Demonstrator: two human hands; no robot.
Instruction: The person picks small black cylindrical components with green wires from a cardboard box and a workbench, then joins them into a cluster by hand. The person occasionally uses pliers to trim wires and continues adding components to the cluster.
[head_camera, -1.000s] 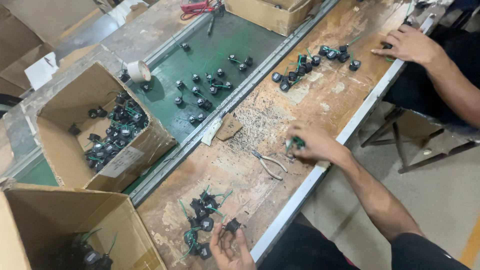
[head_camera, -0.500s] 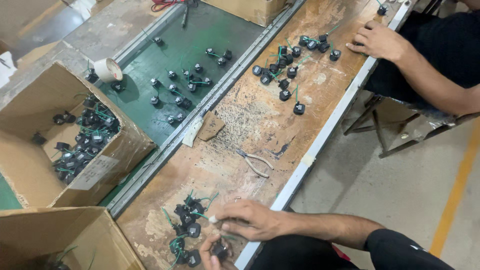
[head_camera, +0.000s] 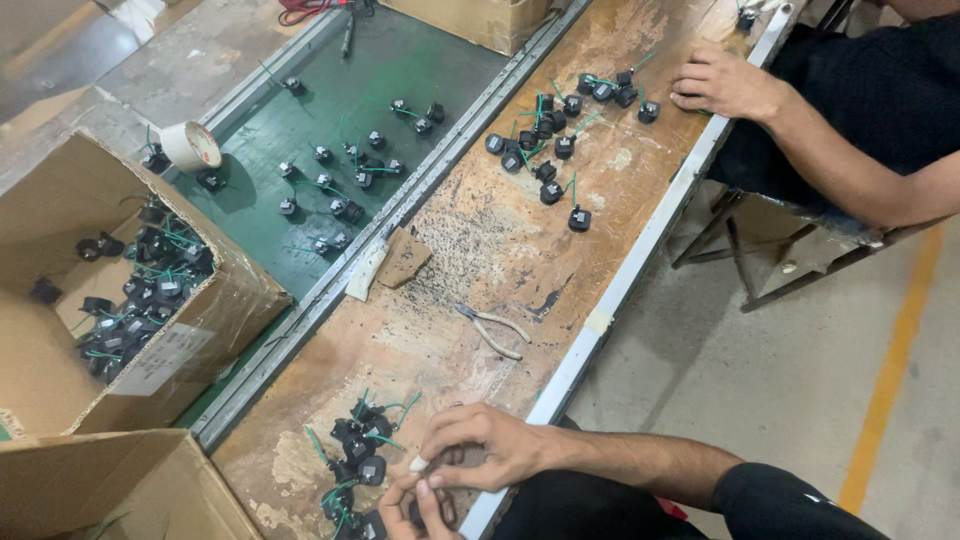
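My right hand (head_camera: 485, 447) lies over the near edge of the worn wooden bench (head_camera: 470, 250), fingers bent down onto a small black part (head_camera: 443, 508). My left hand (head_camera: 412, 505), partly cut off by the frame's bottom edge, grips the same part from below. Just left of both hands lies a pile of small black parts with green wires (head_camera: 358, 452). A pair of pliers (head_camera: 492, 330) rests on the bench a little beyond my right hand.
A co-worker's hand (head_camera: 725, 85) rests at the far bench edge beside another group of black parts (head_camera: 560, 130). A green belt (head_camera: 340, 150) carries scattered parts and a tape roll (head_camera: 190, 146). An open cardboard box (head_camera: 215, 300) holds several parts. Another box (head_camera: 120, 490) is nearer.
My right hand has come back from beside the pliers to the near pile and now meets my left hand over a black part. The view has shifted slightly.
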